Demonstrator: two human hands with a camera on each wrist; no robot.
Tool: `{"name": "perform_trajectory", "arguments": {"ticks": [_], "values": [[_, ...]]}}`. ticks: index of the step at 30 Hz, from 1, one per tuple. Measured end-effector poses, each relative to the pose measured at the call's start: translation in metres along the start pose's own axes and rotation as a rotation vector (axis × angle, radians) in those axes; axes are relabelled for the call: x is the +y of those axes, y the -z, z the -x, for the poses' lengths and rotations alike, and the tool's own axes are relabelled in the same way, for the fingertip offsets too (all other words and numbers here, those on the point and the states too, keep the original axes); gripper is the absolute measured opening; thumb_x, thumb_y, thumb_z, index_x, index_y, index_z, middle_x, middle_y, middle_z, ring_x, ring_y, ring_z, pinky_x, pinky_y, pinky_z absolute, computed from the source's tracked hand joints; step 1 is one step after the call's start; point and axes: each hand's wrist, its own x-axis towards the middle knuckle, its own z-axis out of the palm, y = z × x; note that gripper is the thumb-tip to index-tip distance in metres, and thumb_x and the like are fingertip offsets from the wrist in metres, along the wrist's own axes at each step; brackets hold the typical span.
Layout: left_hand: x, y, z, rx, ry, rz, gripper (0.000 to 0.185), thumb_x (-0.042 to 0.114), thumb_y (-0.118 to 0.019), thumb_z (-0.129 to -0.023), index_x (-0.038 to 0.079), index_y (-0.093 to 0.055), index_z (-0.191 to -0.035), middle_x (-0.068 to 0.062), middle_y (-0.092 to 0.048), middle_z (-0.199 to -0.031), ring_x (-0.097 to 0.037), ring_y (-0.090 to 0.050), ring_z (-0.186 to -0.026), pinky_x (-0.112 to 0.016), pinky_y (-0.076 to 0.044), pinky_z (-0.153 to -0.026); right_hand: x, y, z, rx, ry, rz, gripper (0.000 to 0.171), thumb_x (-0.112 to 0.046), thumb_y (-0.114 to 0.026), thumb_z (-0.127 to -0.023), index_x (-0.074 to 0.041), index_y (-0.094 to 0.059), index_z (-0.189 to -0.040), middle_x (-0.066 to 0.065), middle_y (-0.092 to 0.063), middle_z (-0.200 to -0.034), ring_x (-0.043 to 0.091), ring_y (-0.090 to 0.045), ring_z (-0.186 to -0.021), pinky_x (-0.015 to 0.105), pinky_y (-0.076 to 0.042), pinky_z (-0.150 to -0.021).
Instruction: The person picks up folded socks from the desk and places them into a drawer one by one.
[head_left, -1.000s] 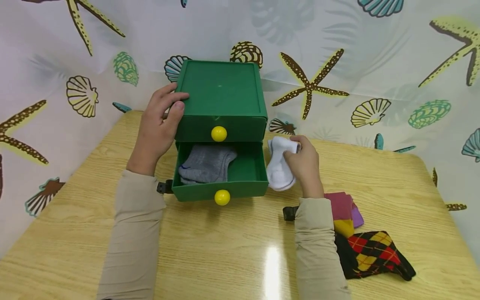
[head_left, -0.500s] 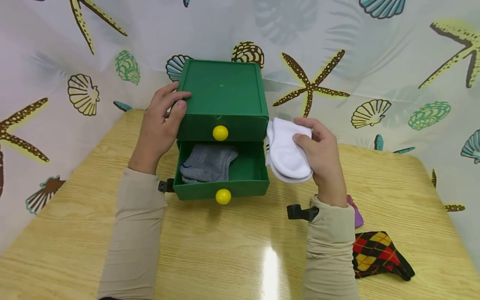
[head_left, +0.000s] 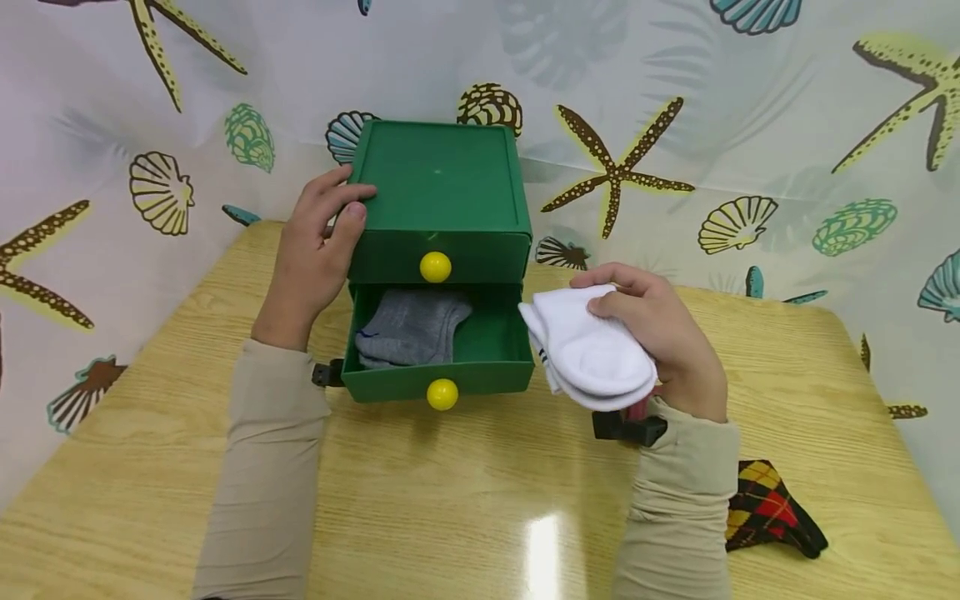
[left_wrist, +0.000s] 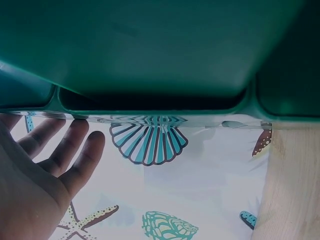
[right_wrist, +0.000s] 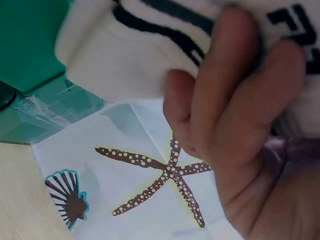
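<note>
A green two-drawer box (head_left: 442, 175) stands on the table, its lower drawer (head_left: 491, 377) pulled out and its upper one closed. Folded grey socks (head_left: 411, 327) lie in the left part of that lower drawer. My left hand (head_left: 315, 242) rests on the box's upper left edge, fingers fairly straight along the side. In my right hand (head_left: 667, 333) I pinch a pair of folded white socks (head_left: 592, 350), thumb on top and fingers beneath, just right of the drawer. Dark stripes show on the white socks' underside (right_wrist: 165, 37) in the right wrist view.
Yellow round knobs (head_left: 442, 394) sit on the drawer fronts. A black, red and yellow argyle sock (head_left: 776, 510) lies at the right, partly behind my sleeve. A curtain (head_left: 615, 67) printed with shells and starfish hangs behind the table (head_left: 420, 500).
My right hand has lifted the white socks from beside the box and brought them right and nearer to me. The left hand has stayed on the box.
</note>
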Motion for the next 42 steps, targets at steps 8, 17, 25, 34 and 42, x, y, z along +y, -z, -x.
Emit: {"name": "perform_trajectory", "arguments": {"ticks": [8,17,25,34,42], "values": [[-0.001,0.002,-0.002,0.014,-0.009,0.013,0.051,0.044,-0.046,-0.105,0.008,-0.063,-0.137,-0.003,-0.036,-0.159,-0.023,-0.036,-0.142,-0.06,-0.036,-0.103,0.0,0.0,0.003,-0.092,0.039,-0.079,0.027,-0.004,-0.056,-0.096,-0.004,-0.068,-0.121,0.015,-0.057,-0.127,0.019,-0.064,-0.08,0.027,-0.054,-0.069],[0.0,0.001,-0.003,0.015,-0.008,0.015,0.051,0.044,-0.046,-0.105,0.009,-0.063,-0.137,-0.002,-0.036,-0.158,-0.022,-0.036,-0.142,-0.06,-0.036,-0.104,-0.004,-0.004,0.002,-0.112,0.12,-0.151,0.029,-0.003,-0.055,-0.096,-0.017,-0.073,-0.114,0.015,-0.058,-0.124,0.019,-0.061,-0.086,0.024,-0.052,-0.07],[0.001,0.0,-0.004,0.012,-0.005,0.011,0.049,0.042,-0.046,-0.105,0.009,-0.063,-0.137,-0.003,-0.036,-0.158,-0.023,-0.037,-0.142,-0.059,-0.037,-0.104,-0.003,-0.022,-0.011,-0.012,0.049,0.062,0.028,-0.005,-0.057,-0.095,0.0,-0.068,-0.12,0.014,-0.062,-0.122,0.019,-0.062,-0.08,0.027,-0.053,-0.068],[0.003,0.001,-0.004,0.014,-0.011,0.018,0.05,0.042,-0.046,-0.106,0.008,-0.063,-0.137,-0.002,-0.036,-0.159,-0.022,-0.035,-0.143,-0.059,-0.036,-0.106,-0.009,-0.057,-0.021,0.205,0.058,0.173,0.027,-0.01,-0.059,-0.095,-0.002,-0.068,-0.119,0.018,-0.062,-0.095,0.025,-0.06,-0.078,0.033,-0.054,-0.068],[0.001,-0.001,0.0,0.003,0.006,0.016,0.051,0.043,-0.046,-0.106,0.008,-0.062,-0.138,-0.002,-0.035,-0.159,-0.023,-0.035,-0.143,-0.059,-0.036,-0.106,-0.005,-0.068,-0.025,0.307,0.091,0.251,0.031,-0.019,-0.06,-0.096,-0.007,-0.066,-0.124,0.018,-0.062,-0.107,0.031,-0.059,-0.094,0.043,-0.053,-0.077]]}}
